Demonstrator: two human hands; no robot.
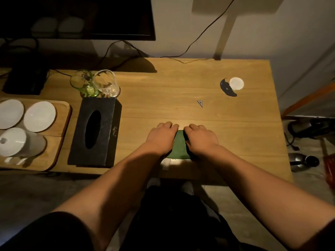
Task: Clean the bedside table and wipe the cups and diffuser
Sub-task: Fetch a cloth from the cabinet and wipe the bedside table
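Observation:
A green cloth (178, 145) lies folded on the wooden table (181, 84) near its front edge. My left hand (161, 137) presses on the cloth's left side, fingers curled over its far edge. My right hand (199, 137) does the same on the right side. Only a strip of cloth shows between the hands. A clear glass (107, 84) and a green-tinted glass (84, 84) stand at the back left. On a wooden tray (61, 124) at the far left sit two white saucers (39, 116) and an upturned white cup (20, 142).
A black tissue box (96, 131) stands between the tray and my hands. A white disc with a dark crescent shape (232, 86) lies at the back right, a small grey triangle (200, 103) near the middle. A monitor (90, 17) and cables run along the back. Dark objects lie on the floor (304, 160) to the right.

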